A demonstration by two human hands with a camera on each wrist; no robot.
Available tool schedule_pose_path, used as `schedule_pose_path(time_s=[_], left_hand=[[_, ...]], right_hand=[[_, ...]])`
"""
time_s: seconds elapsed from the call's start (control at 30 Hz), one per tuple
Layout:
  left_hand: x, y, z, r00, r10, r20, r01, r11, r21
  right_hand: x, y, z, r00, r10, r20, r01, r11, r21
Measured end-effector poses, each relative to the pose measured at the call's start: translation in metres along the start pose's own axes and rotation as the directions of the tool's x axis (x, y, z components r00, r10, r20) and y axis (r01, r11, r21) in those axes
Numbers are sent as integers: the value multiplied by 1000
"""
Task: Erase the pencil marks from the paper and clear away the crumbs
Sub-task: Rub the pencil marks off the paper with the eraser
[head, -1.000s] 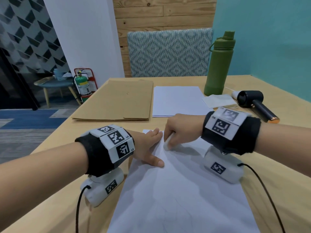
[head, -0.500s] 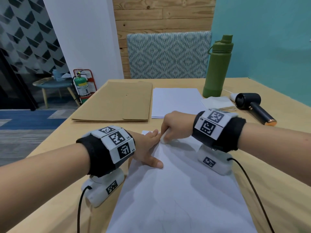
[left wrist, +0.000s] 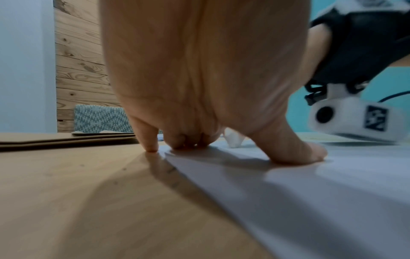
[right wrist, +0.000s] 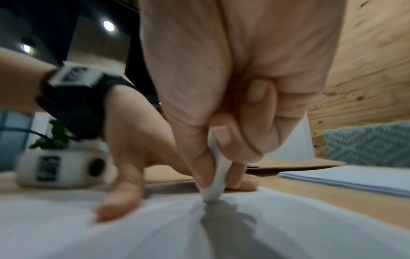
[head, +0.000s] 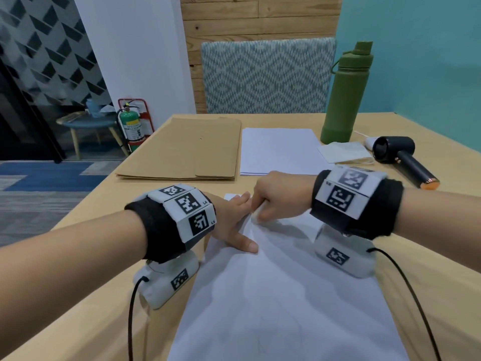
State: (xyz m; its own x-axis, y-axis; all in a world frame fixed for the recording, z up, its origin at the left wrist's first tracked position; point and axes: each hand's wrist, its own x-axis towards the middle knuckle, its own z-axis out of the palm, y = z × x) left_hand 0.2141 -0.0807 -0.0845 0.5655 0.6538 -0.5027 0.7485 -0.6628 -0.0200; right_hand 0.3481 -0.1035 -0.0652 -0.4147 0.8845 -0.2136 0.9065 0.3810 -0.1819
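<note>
- The wooden table [head: 429, 295] is holding everything up.
- The big white paper [head: 286, 295] is lying flat on the near part of the table, between the two arms. A few faint pencil lines are showing on its near end.
- The brown folder [head: 182, 152] is lying on the far left part of the table, and a stack of white sheets [head: 279, 149] is sitting just to its right.
- The green bottle [head: 347, 95] is standing upright at the far right.
- The black hair dryer [head: 400, 157] is lying on its side near the bottle.
- The left hand [head: 231, 220] is pressing down on the far left part of the paper, with fingers straight and spread wide and holding nothing.
- The right hand [head: 279, 196] is curling its fingers and thumb around the white eraser [right wrist: 216, 184], right beside the left hand.
- The eraser's tip is touching the paper near its far edge.
</note>
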Motion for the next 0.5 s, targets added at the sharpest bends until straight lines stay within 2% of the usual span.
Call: schedule_pose_path(time_s=[0.1,0.13,0.27,0.3,0.43,0.5], left_hand=[[2,-2,1,1000,-5,28,5,1000,3],[3,-3,2,1000,-6,28,6,1000,1],[2,-3,1,1000,-8,30,8,1000,2],[0,-1,1,1000,-14,28,13,1000,4],[-1,1,0,1000,25,5,-24,999,-22],[0,0,0,1000,15,15,-15,1000,-13]], right_hand=[[-14,-7,1,993,-43,114,40,999,32],[-13,-6,1,994,-32,103,29,999,29],[6,4,1,992,96,-86,-94,995,29],[7,2,2,990,104,-91,-102,995,24],[-5,-12,7,998,18,67,-20,999,40],[-4,-8,5,997,54,47,-54,998,14]])
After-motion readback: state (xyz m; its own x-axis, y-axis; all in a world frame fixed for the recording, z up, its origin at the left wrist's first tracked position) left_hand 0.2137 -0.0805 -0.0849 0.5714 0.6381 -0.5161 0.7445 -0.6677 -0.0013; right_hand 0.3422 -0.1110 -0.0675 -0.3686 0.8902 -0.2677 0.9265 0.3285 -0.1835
